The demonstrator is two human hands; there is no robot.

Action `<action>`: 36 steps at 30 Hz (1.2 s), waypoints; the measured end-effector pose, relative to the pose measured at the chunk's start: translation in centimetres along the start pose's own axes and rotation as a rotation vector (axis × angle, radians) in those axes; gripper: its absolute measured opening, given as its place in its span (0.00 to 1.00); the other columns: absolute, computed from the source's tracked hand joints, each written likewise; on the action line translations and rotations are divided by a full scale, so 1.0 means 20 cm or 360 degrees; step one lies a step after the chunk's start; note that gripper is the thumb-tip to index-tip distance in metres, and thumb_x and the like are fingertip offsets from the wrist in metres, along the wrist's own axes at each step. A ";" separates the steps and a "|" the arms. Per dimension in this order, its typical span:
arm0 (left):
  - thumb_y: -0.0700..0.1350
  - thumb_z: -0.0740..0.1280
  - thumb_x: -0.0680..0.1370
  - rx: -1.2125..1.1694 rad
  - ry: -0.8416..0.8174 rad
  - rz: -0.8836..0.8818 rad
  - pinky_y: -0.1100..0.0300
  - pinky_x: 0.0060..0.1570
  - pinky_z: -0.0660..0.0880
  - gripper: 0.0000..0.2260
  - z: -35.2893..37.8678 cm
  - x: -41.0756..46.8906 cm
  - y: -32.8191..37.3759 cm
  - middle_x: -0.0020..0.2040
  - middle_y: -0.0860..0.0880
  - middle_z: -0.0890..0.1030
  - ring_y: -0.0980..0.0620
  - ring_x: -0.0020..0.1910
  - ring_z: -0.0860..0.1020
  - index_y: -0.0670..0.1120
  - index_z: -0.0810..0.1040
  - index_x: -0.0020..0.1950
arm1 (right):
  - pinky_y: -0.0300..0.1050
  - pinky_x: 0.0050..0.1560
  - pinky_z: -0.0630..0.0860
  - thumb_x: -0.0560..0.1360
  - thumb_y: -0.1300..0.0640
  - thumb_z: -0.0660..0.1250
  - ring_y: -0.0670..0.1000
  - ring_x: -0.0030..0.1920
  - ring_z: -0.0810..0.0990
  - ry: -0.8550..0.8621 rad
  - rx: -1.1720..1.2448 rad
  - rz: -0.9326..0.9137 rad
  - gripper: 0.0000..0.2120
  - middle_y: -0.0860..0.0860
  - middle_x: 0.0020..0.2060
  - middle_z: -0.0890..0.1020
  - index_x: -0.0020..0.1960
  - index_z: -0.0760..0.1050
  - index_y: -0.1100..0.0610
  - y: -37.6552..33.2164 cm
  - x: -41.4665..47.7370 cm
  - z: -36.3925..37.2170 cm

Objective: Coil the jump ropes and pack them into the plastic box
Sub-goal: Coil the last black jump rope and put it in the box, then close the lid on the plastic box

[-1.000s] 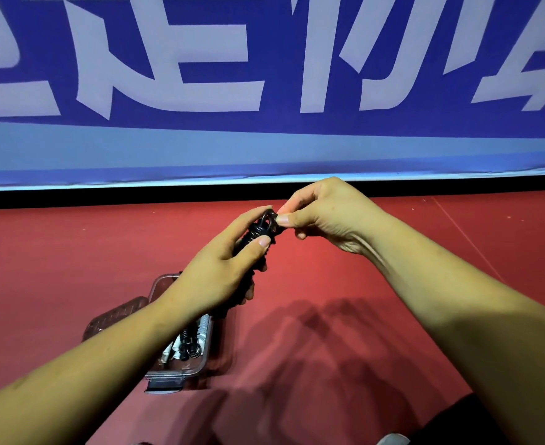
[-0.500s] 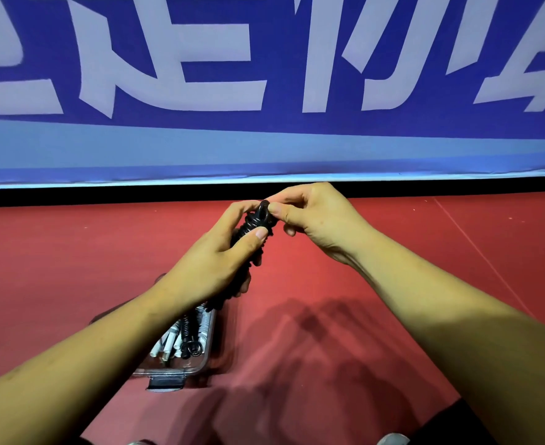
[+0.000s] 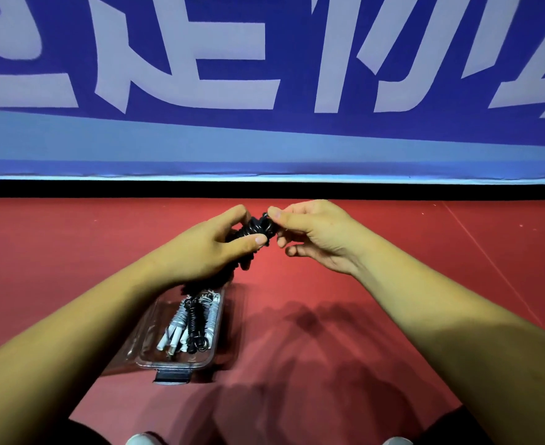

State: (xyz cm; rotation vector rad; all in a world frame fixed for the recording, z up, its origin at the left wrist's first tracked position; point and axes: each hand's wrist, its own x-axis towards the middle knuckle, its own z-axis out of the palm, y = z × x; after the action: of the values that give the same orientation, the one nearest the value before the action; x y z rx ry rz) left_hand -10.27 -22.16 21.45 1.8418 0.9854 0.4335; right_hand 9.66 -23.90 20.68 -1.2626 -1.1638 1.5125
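Since the earlier frame both hands sit a little lower and the box (image 3: 181,364) shows more of its contents. Left hand (image 3: 207,252) clenches a black coiled rope (image 3: 253,228), thumb across its front and fingers (image 3: 235,213) curled behind; much of the bundle is hidden in the palm, and its lower end only peeks out below the thumb. Right hand (image 3: 316,236) pinches the rope's top end between thumb and forefinger, the other fingers loosely curled just beside it. Below the left wrist, on the red floor (image 3: 393,300), the clear box lies open with white ropes (image 3: 178,329) and a black rope (image 3: 194,322) inside; its far end is covered by the forearm, and the lid is hard to make out. Behind stands a blue banner (image 3: 264,139), its white characters cut off.
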 end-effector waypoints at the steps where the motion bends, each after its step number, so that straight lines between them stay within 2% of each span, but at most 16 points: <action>1: 0.51 0.66 0.79 0.0125 -0.0017 0.0025 0.64 0.21 0.66 0.09 -0.02 -0.01 0.00 0.33 0.49 0.79 0.50 0.23 0.71 0.49 0.68 0.48 | 0.43 0.36 0.69 0.74 0.51 0.72 0.49 0.34 0.75 -0.0028 -0.0018 0.0041 0.12 0.53 0.33 0.78 0.41 0.78 0.60 0.00 0.00 0.00; 4: 0.53 0.68 0.79 0.0403 -0.0070 0.0029 0.63 0.22 0.68 0.08 -0.05 -0.02 -0.02 0.35 0.49 0.82 0.50 0.24 0.72 0.52 0.70 0.49 | 0.41 0.34 0.72 0.73 0.54 0.73 0.48 0.33 0.76 -0.0035 -0.0266 0.0071 0.12 0.54 0.33 0.80 0.43 0.79 0.64 0.00 0.02 0.03; 6: 0.53 0.68 0.78 0.0529 -0.0096 -0.0004 0.63 0.24 0.70 0.09 -0.06 -0.02 -0.05 0.35 0.50 0.81 0.53 0.24 0.74 0.52 0.71 0.51 | 0.41 0.33 0.72 0.74 0.58 0.72 0.48 0.32 0.76 -0.0014 -0.0509 0.0075 0.09 0.54 0.31 0.80 0.39 0.79 0.63 0.01 0.02 0.06; 10: 0.55 0.66 0.80 0.0785 0.0033 -0.0009 0.67 0.24 0.67 0.11 -0.04 -0.01 -0.10 0.35 0.51 0.82 0.60 0.22 0.74 0.50 0.70 0.53 | 0.45 0.37 0.73 0.77 0.56 0.67 0.52 0.33 0.73 0.0336 -0.1408 -0.0101 0.15 0.59 0.33 0.82 0.35 0.77 0.65 0.02 0.09 0.14; 12: 0.54 0.64 0.81 0.0726 0.0166 0.0013 0.69 0.23 0.66 0.12 -0.05 -0.01 -0.10 0.33 0.52 0.81 0.62 0.22 0.74 0.47 0.69 0.54 | 0.45 0.37 0.71 0.78 0.57 0.66 0.52 0.33 0.71 0.0555 -0.1315 -0.0175 0.15 0.58 0.31 0.78 0.36 0.77 0.66 0.03 0.14 0.15; 15: 0.54 0.63 0.81 0.0579 0.0225 0.0008 0.69 0.24 0.67 0.12 -0.08 -0.01 -0.10 0.34 0.51 0.80 0.60 0.22 0.75 0.46 0.67 0.52 | 0.47 0.36 0.69 0.78 0.59 0.65 0.52 0.31 0.70 0.0726 -0.0799 -0.0239 0.16 0.56 0.28 0.74 0.31 0.75 0.58 0.04 0.22 0.13; 17: 0.56 0.63 0.80 0.0366 0.0187 -0.0068 0.62 0.24 0.71 0.14 -0.11 -0.02 -0.12 0.35 0.50 0.80 0.52 0.24 0.76 0.47 0.67 0.53 | 0.47 0.33 0.70 0.78 0.60 0.64 0.53 0.31 0.71 0.0719 -0.0616 -0.0219 0.17 0.56 0.29 0.74 0.30 0.74 0.56 0.05 0.24 0.15; 19: 0.57 0.64 0.78 0.0074 0.0129 -0.0157 0.57 0.27 0.74 0.17 -0.13 -0.04 -0.15 0.39 0.47 0.82 0.48 0.29 0.78 0.46 0.67 0.56 | 0.43 0.29 0.73 0.80 0.60 0.62 0.51 0.30 0.76 0.0610 -0.0457 -0.0158 0.15 0.55 0.33 0.77 0.35 0.73 0.58 0.04 0.24 0.17; 21: 0.56 0.67 0.75 -0.0255 0.0075 -0.0270 0.51 0.37 0.78 0.22 -0.19 -0.04 -0.16 0.45 0.44 0.84 0.46 0.37 0.82 0.43 0.67 0.60 | 0.44 0.31 0.80 0.82 0.61 0.58 0.51 0.32 0.81 0.0532 -0.0251 -0.0137 0.13 0.54 0.37 0.78 0.40 0.72 0.59 0.02 0.26 0.20; 22: 0.54 0.69 0.73 -0.0378 0.0073 -0.0337 0.45 0.45 0.80 0.24 -0.23 -0.03 -0.18 0.48 0.43 0.84 0.45 0.41 0.83 0.42 0.67 0.61 | 0.47 0.32 0.82 0.83 0.61 0.56 0.52 0.32 0.82 0.0506 -0.0153 -0.0119 0.12 0.55 0.38 0.78 0.41 0.71 0.60 0.01 0.27 0.22; 24: 0.47 0.72 0.73 -0.0445 0.0041 -0.0445 0.42 0.55 0.79 0.20 -0.32 -0.02 -0.23 0.49 0.41 0.82 0.44 0.43 0.82 0.41 0.69 0.60 | 0.48 0.30 0.82 0.83 0.61 0.55 0.54 0.30 0.83 0.0452 -0.0092 -0.0079 0.11 0.58 0.38 0.77 0.43 0.70 0.62 0.02 0.32 0.27; 26: 0.39 0.69 0.78 -0.0379 -0.0047 -0.0511 0.44 0.54 0.80 0.10 -0.37 0.00 -0.30 0.50 0.38 0.81 0.43 0.43 0.83 0.40 0.72 0.57 | 0.46 0.26 0.80 0.83 0.61 0.56 0.55 0.28 0.81 0.0400 -0.0195 -0.0036 0.12 0.60 0.38 0.77 0.42 0.69 0.62 0.05 0.37 0.31; 28: 0.38 0.65 0.81 -0.0294 -0.0080 -0.0605 0.47 0.53 0.80 0.04 -0.42 -0.01 -0.42 0.51 0.34 0.82 0.42 0.43 0.83 0.39 0.73 0.54 | 0.46 0.26 0.80 0.83 0.61 0.57 0.55 0.27 0.81 0.0365 -0.0304 0.0068 0.12 0.61 0.36 0.77 0.41 0.69 0.62 0.12 0.45 0.38; 32: 0.38 0.62 0.82 -0.0215 -0.0044 -0.0770 0.42 0.55 0.77 0.04 -0.53 -0.04 -0.76 0.52 0.34 0.83 0.42 0.43 0.82 0.39 0.74 0.54 | 0.57 0.36 0.83 0.81 0.60 0.60 0.64 0.36 0.84 0.0364 -0.0527 0.0257 0.13 0.68 0.42 0.81 0.38 0.73 0.62 0.35 0.66 0.49; 34: 0.39 0.61 0.82 -0.0193 -0.0003 -0.0856 0.48 0.46 0.77 0.05 -0.56 -0.04 -0.94 0.51 0.34 0.83 0.43 0.42 0.82 0.39 0.75 0.55 | 0.59 0.39 0.83 0.81 0.59 0.61 0.64 0.38 0.84 0.0378 -0.0568 0.0323 0.14 0.66 0.42 0.82 0.37 0.73 0.60 0.50 0.76 0.55; 36: 0.40 0.61 0.82 -0.0192 0.0057 -0.0949 0.56 0.39 0.74 0.06 -0.57 -0.05 -1.14 0.47 0.37 0.84 0.46 0.39 0.82 0.39 0.76 0.55 | 0.57 0.37 0.83 0.81 0.59 0.61 0.63 0.38 0.84 0.0388 -0.0533 0.0434 0.14 0.64 0.41 0.81 0.37 0.73 0.59 0.67 0.86 0.61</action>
State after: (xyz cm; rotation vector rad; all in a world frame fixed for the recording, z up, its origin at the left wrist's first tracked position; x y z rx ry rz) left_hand -28.47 -11.59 7.13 1.3504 1.4331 0.1541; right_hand -5.37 -12.07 4.65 -1.8400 -1.1481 1.3370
